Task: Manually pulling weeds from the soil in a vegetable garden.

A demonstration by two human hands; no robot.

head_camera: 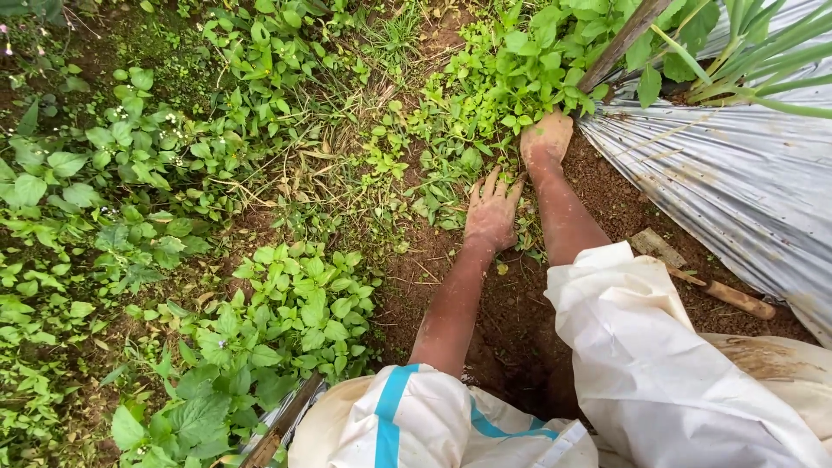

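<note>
The left hand (492, 211) is lying flat, fingers spread, pressing on low weeds (485, 104) at the edge of bare soil (511, 321). The right hand (547, 137) is reaching further, curled into the leafy green clump beside the silver plastic sheet (737, 182); its grip is hidden.

Left hand: my left hand (491, 212) lies flat on bare soil (520, 321), fingers spread.
Right hand: my right hand (547, 136) grips into leafy weeds (511, 78).
Beside: silver plastic sheet (737, 182), wooden-handled tool (715, 289).
</note>
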